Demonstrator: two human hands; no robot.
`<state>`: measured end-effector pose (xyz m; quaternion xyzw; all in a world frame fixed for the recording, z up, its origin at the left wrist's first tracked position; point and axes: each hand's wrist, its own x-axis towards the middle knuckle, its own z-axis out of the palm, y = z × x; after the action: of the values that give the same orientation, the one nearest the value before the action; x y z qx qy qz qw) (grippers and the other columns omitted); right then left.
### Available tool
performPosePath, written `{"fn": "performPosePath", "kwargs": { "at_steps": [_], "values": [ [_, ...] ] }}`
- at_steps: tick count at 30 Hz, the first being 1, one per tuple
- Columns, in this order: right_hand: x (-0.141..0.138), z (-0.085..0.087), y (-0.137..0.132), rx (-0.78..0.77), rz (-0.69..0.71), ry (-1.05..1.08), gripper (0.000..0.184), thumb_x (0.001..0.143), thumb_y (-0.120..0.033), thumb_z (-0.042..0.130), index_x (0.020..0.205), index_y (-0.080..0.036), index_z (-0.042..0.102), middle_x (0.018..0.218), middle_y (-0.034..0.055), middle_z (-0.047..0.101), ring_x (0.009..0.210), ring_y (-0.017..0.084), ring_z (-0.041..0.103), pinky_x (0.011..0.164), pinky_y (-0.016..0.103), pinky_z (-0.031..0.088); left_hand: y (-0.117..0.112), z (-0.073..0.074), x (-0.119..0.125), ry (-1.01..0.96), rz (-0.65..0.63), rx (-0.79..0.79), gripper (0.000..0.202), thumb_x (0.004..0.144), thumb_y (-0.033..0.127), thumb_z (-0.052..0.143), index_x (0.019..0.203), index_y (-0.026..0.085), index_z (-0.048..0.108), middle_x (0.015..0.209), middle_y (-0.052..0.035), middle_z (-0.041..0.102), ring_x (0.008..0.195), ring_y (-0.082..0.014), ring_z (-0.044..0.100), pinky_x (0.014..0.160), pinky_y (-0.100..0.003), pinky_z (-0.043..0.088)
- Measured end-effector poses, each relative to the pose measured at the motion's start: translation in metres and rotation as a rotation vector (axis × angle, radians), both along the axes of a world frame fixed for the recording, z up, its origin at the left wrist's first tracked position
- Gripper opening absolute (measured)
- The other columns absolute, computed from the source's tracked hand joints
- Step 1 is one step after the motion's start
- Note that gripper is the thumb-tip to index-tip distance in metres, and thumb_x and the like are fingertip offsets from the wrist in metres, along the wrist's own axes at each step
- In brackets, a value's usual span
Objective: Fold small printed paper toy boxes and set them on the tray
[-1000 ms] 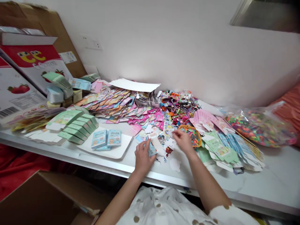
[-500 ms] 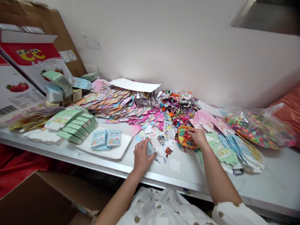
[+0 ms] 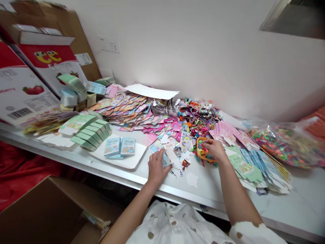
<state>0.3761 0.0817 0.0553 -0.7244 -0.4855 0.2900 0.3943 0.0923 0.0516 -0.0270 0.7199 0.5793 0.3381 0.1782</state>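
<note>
My left hand (image 3: 156, 168) is closed around a small light-blue card box (image 3: 166, 160), holding it on the table with its far end turned away from me. Over a small orange plastic basket (image 3: 206, 160), my right hand (image 3: 215, 149) has its fingertips pinched together among small colourful pieces; what they hold, if anything, is too small to make out. Loose stickers (image 3: 186, 164) lie between the two hands. To the left, several blue boxes (image 3: 127, 146) rest on a white board (image 3: 137, 159).
Green boxes (image 3: 88, 137) stand at the left, near strawberry-printed cartons (image 3: 50, 61). Behind are heaped colourful packets (image 3: 127, 110) and tangled trinkets (image 3: 196, 117). Flat green cartons (image 3: 245, 166) and a clear bag of bright pieces (image 3: 281, 140) lie right. An open cardboard box (image 3: 63, 206) sits below the table edge.
The view has turned slightly left, so everything on the table appears further right. Both hands keep nearly the same places, the left at the blue box and the right at the basket.
</note>
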Motion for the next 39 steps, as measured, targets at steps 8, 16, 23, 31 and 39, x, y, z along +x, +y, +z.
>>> {"fn": "performPosePath", "kwargs": {
  "at_steps": [8,16,23,31,39],
  "values": [
    [-0.116,0.01,-0.012,0.036,0.383,0.232,0.016,0.064,-0.028,0.066,0.074,-0.016,0.065,0.062,-0.0008,0.064,0.05,0.01,0.052,0.049,0.021,0.038,0.0,-0.004,0.019,-0.069,0.063,0.116,0.071,0.066,0.029,0.066,0.13,0.02,0.036,0.12,-0.0123,0.048,0.112,-0.0292,0.043,0.092,-0.045,0.038],
    [-0.156,-0.007,-0.017,0.129,0.597,-0.401,0.031,0.075,-0.008,0.048,0.094,-0.022,0.068,0.084,0.003,0.071,0.075,0.016,0.064,0.069,0.023,0.044,-0.002,-0.014,0.016,-0.125,0.108,0.249,0.064,0.071,0.027,0.06,0.129,0.016,0.037,0.116,-0.014,0.05,0.11,-0.0286,0.045,0.093,-0.046,0.037],
    [-0.154,-0.002,-0.026,0.094,0.682,-0.323,0.026,0.068,-0.009,0.053,0.089,-0.019,0.065,0.077,0.0011,0.069,0.066,0.014,0.06,0.061,0.021,0.042,-0.003,-0.019,0.013,-0.197,0.137,0.244,0.065,0.071,0.026,0.06,0.13,0.017,0.035,0.117,-0.0143,0.049,0.11,-0.0283,0.045,0.094,-0.046,0.038],
    [-0.149,-0.023,-0.036,0.113,0.236,0.15,0.032,0.078,-0.041,0.055,0.093,-0.015,0.065,0.061,0.0007,0.062,0.046,0.011,0.048,0.047,0.022,0.037,0.0,-0.021,0.007,-0.45,0.3,0.146,0.084,0.062,0.042,0.073,0.13,0.017,0.03,0.111,-0.0125,0.047,0.105,-0.0268,0.049,0.092,-0.043,0.042],
    [-0.154,-0.066,-0.023,-0.155,0.438,0.587,0.041,0.073,-0.044,0.059,0.098,-0.012,0.066,0.044,-0.0049,0.05,0.036,0.007,0.038,0.037,0.019,0.029,-0.013,-0.02,-0.002,-0.614,0.089,0.047,0.079,0.065,0.037,0.069,0.133,0.016,0.035,0.122,-0.0148,0.047,0.117,-0.027,0.046,0.1,-0.045,0.037]
  ]
}}
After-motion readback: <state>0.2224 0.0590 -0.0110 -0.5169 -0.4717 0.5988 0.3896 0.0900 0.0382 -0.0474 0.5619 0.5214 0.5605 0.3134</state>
